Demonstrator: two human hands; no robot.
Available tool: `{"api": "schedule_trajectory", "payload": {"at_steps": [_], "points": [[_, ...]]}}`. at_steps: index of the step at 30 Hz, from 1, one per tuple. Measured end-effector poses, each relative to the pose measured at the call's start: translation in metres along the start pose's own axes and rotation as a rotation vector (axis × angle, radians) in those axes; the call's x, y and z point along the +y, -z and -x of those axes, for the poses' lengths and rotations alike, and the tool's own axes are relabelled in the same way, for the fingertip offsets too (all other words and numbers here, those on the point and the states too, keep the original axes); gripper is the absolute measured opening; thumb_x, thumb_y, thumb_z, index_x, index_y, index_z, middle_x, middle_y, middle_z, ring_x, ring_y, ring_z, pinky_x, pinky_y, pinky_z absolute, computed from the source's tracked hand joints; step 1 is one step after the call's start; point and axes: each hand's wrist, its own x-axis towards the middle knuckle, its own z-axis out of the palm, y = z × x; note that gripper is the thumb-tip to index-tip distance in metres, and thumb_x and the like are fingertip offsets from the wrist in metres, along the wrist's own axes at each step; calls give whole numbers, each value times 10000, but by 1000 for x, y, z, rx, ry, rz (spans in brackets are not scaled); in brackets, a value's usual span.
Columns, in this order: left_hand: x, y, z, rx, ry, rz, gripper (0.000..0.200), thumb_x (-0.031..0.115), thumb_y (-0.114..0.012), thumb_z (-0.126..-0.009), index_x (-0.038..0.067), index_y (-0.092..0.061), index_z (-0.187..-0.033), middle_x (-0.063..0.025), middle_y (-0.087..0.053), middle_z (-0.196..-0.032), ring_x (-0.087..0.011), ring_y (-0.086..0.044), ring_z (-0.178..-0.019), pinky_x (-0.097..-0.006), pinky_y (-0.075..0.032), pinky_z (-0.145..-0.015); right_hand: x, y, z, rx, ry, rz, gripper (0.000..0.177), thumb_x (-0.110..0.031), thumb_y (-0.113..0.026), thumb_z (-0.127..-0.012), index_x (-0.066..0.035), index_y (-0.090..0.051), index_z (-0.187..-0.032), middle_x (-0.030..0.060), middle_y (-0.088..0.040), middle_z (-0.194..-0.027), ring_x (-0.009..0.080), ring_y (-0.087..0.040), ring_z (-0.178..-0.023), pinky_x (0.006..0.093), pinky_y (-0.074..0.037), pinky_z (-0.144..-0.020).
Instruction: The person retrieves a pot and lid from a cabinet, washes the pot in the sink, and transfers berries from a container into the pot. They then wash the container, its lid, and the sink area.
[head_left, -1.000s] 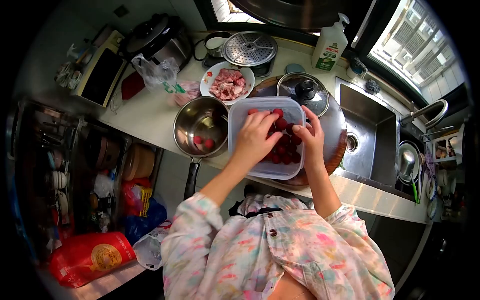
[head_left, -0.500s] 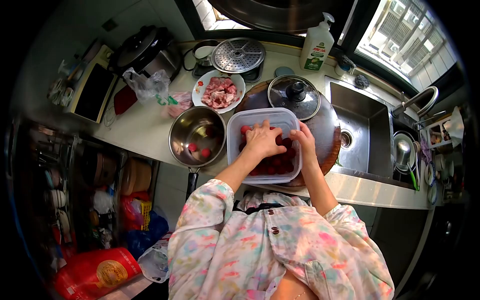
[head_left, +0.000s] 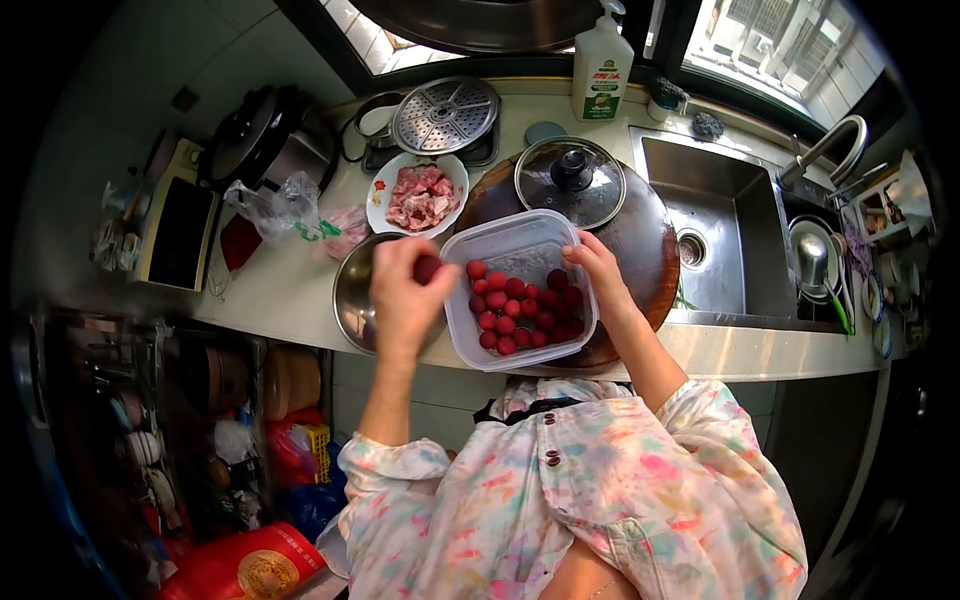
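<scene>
My left hand (head_left: 405,295) is over the steel pot (head_left: 354,298), pinching a dark red bayberry (head_left: 427,268). The hand hides much of the pot, its contents and its handle. My right hand (head_left: 600,275) grips the right rim of a clear plastic container (head_left: 535,262), thumb over the edge. Several red bayberries (head_left: 507,308) lie in the container, mostly towards its near side. The container is tilted and overlaps the near left part of a round wooden board (head_left: 655,255).
A glass lid (head_left: 595,200) rests on the board. Behind the pot are a plate (head_left: 377,205) of raw meat (head_left: 420,198) and a steamer rack (head_left: 447,112). A plastic bag (head_left: 275,210) and pressure cooker (head_left: 250,140) stand left. The sink (head_left: 735,270) is right, a pump bottle (head_left: 602,75) behind.
My left hand has come out of the container and moved left over the pot, carrying a bayberry. My right hand still holds the container's rim. The view has shifted slightly.
</scene>
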Motion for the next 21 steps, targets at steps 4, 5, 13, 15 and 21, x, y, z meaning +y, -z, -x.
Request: {"api": "schedule_trajectory", "payload": {"at_steps": [4, 5, 13, 15, 21], "points": [[-60, 24, 11, -132, 100, -312, 287, 184, -718, -663, 110, -635, -927, -107, -569, -964, -286, -563, -853, -372, -463, -762, 6, 5, -5, -2, -17, 30, 496, -221, -603, -756, -2, -506, -1190, 59, -559, -1071, 138, -482, -990, 283, -361, -897], [-64, 22, 18, -96, 9, -362, 282, 174, -710, -672, 110, -642, -937, -110, -572, -985, -292, -562, -862, -376, -458, -775, 6, 5, -5, 4, -21, 38, 498, -225, -602, -755, -5, -506, -1191, 59, -559, -1071, 138, -481, -993, 284, -359, -901], [-10, -84, 27, -529, -473, -354, 416, 152, -628, -705, 74, -531, -1101, -135, -544, -1102, -311, -513, -1040, -474, -458, -790, -1, -7, 2, 49, 6, 73, 355, -251, -580, -732, -67, -548, -1033, -28, -471, -788, 70, -426, -747, 205, -333, -678], [-7, -98, 18, -782, -323, -433, 515, 205, -663, -675, 94, -501, -1152, -132, -528, -1135, -317, -504, -1058, -479, -452, -822, -1, -5, 2, 76, -9, 66, 386, -253, -593, -727, -59, -558, -1059, -13, -508, -838, 86, -444, -783, 220, -345, -710], [2, -90, 7, -964, -293, -560, 543, 247, -721, -607, 107, -503, -1084, -115, -515, -1112, -310, -489, -1058, -467, -456, -828, 8, -3, 1, 150, -14, 70, 447, -267, -623, -709, -47, -587, -1096, 1, -568, -900, 104, -458, -826, 237, -354, -740]]}}
